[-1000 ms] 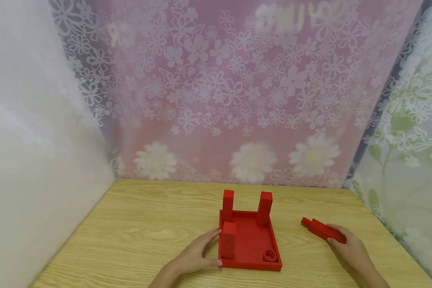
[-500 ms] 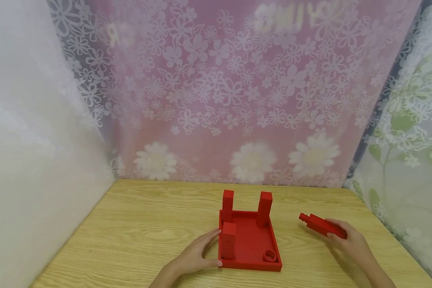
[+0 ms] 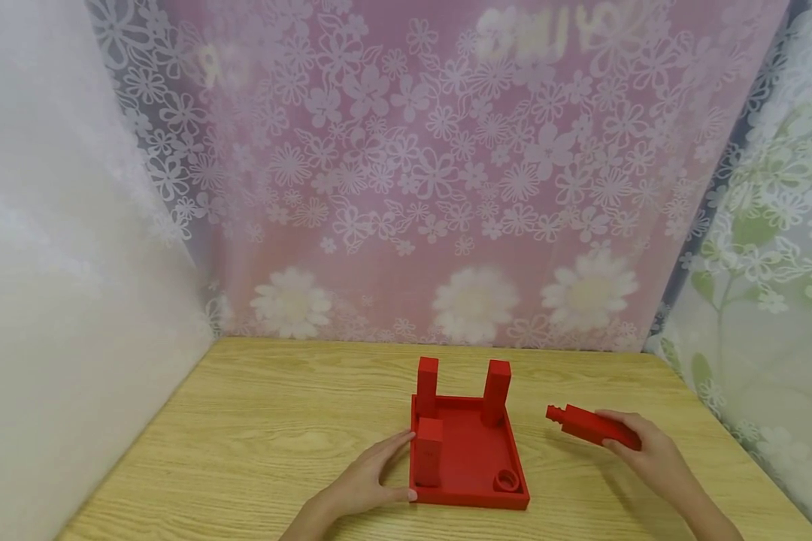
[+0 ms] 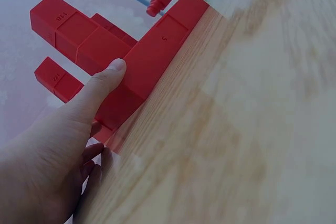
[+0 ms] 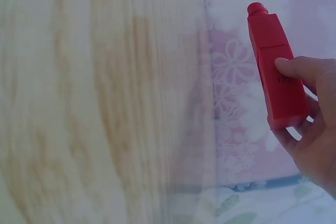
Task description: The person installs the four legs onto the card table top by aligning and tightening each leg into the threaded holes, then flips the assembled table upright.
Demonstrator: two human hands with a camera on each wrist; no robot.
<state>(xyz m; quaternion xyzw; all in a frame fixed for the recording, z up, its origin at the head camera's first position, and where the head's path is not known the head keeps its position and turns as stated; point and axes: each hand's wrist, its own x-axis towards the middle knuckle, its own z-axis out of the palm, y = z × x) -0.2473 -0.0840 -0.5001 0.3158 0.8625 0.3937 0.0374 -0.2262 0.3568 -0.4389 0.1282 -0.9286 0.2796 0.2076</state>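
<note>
A shallow red tray [image 3: 472,451] lies on the table, with square red posts upright at three of its corners: back left [image 3: 428,385], back right [image 3: 496,392] and front left [image 3: 429,452]. In its front right corner is a round red socket [image 3: 506,481]. My left hand [image 3: 362,481] holds the front left corner, thumb on the near wall [image 4: 152,51] and fingers at the left side. Off to the tray's right, my right hand [image 3: 656,454] grips a loose red post [image 5: 278,72] near its plain end. That post is raised, its narrow threaded end pointing left toward the tray.
The wood-grain table [image 3: 277,421] extends around the tray. A pink flowered curtain [image 3: 406,188] hangs behind it, with pale sheeting on the left [image 3: 74,263] and a floral sheet on the right [image 3: 778,300].
My right hand has lifted the loose post and carried it left toward the tray, turning its threaded end up somewhat. My left hand and the tray stay in place.
</note>
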